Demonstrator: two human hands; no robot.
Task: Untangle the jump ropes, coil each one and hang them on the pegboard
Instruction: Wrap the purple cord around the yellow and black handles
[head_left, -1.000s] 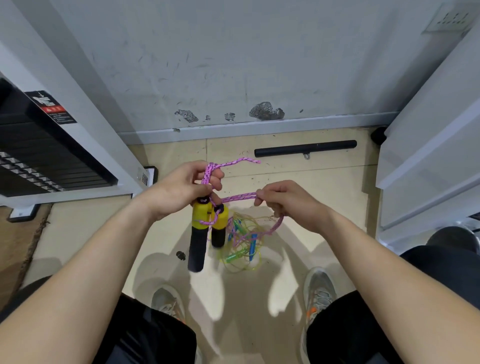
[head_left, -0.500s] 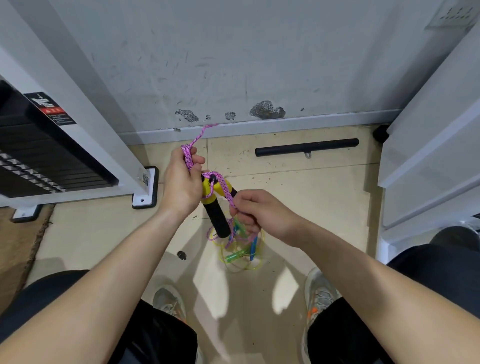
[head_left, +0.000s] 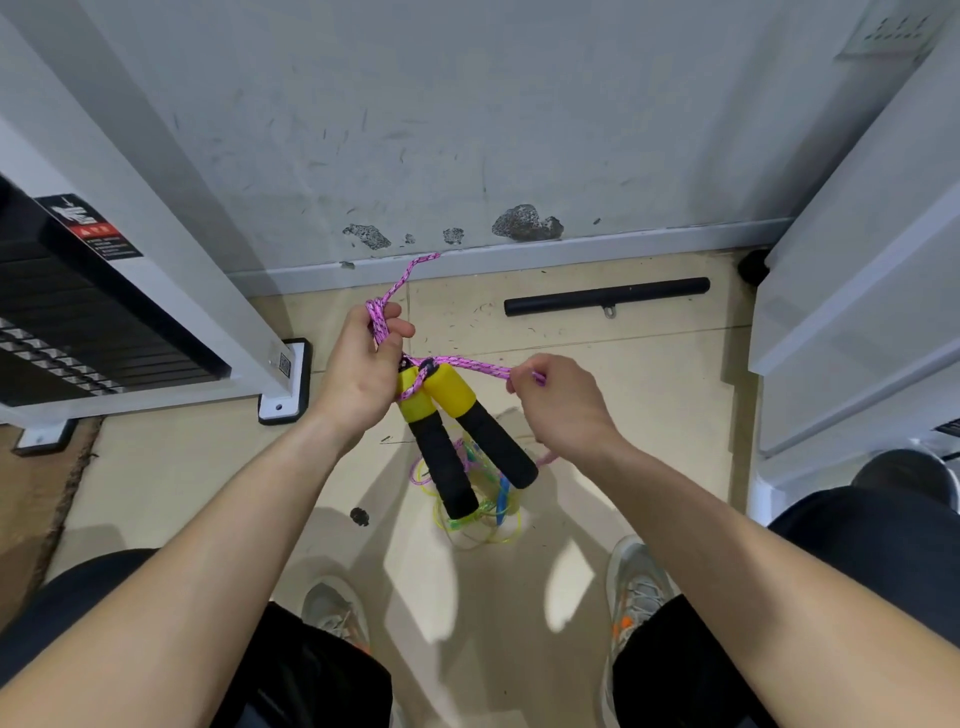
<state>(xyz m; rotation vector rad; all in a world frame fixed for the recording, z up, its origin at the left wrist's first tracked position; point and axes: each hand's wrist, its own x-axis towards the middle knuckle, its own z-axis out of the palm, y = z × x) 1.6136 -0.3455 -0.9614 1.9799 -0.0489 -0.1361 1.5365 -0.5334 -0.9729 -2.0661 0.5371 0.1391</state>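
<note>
We face a scuffed grey wall (head_left: 467, 130), chipped in patches above its pale baseboard (head_left: 597, 248). On the beige floor tiles (head_left: 649, 415) lies a black bar (head_left: 605, 297). A white-framed weight stack (head_left: 78, 332) stands left, white panels (head_left: 857, 291) right.

Beige tiled floor (head_left: 649, 374), black bar (head_left: 608, 297) near its far edge, tangled translucent ropes (head_left: 491, 519) mid-floor

I see a gym here. A stack of black weight plates (head_left: 67, 332) sits in a white machine frame (head_left: 171, 249) with a warning sticker (head_left: 96, 231), and a black pull bar (head_left: 605, 297) lies on the tile floor (head_left: 649, 395).
</note>
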